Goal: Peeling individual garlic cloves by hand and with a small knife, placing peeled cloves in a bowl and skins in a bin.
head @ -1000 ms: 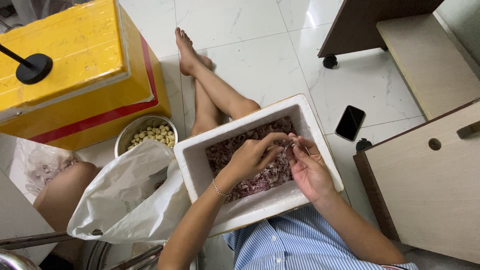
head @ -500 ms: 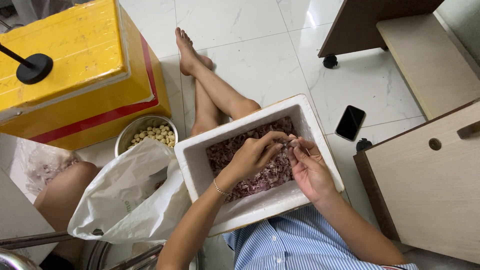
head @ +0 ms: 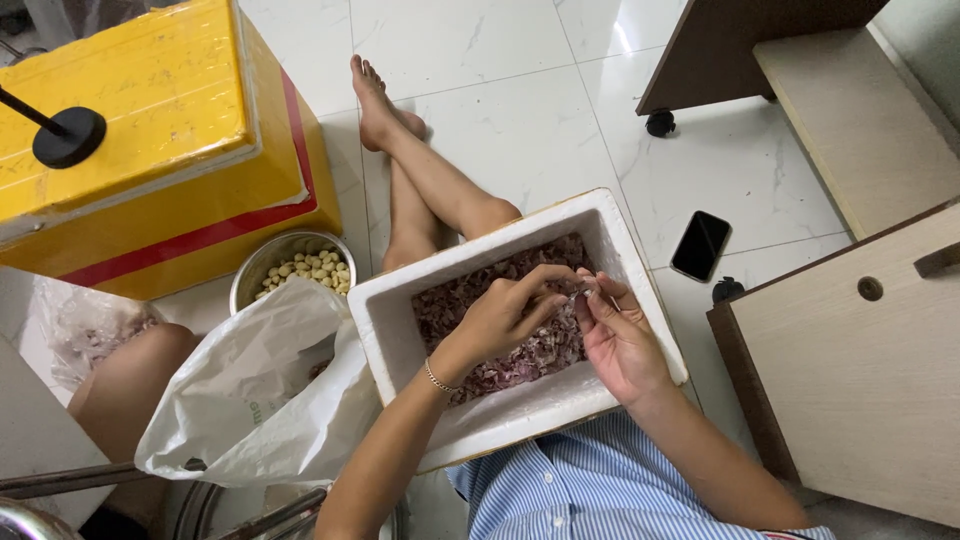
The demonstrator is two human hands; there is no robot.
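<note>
My fingers (head: pixel 588 296) meet over the far right part of the box (head: pixel 395 320), both sets pinched together on one small piece (head: pixel 583 292) held between the two hands. It is too small for me to tell its shape or which way its long axis runs. The left hand (head: pixel 510 315) comes in from the left with the knuckles up, thumb and forefinger closed on the piece; a thin bracelet (head: pixel 436 379) sits at that wrist. The right hand (head: pixel 615 340) lies palm up just beside it, its fingertips touching the same piece. Neither hand is nearer: the piece sits right where they join, just above the heap.

Below the hands, the white foam box is filled with purplish-brown husks (head: pixel 470 300), and it rests across my lap, over a blue striped shirt (head: pixel 590 495).

Left of the box, touching its side, a crumpled white bag (head: pixel 250 390) hangs open. Behind the bag stands a metal bowl (head: pixel 248 280) of pale round seeds (head: pixel 310 268). Beyond that is a big yellow box (head: pixel 140 130) with a red stripe, a black stand base (head: pixel 68 137) on its lid.

I sit on a white tiled floor (head: pixel 520 120), bare legs stretched ahead. A black phone (head: pixel 700 245) lies on the tiles to the right, near wooden furniture (head: pixel 850 370). Another person's knee (head: pixel 130 370) shows at lower left.
</note>
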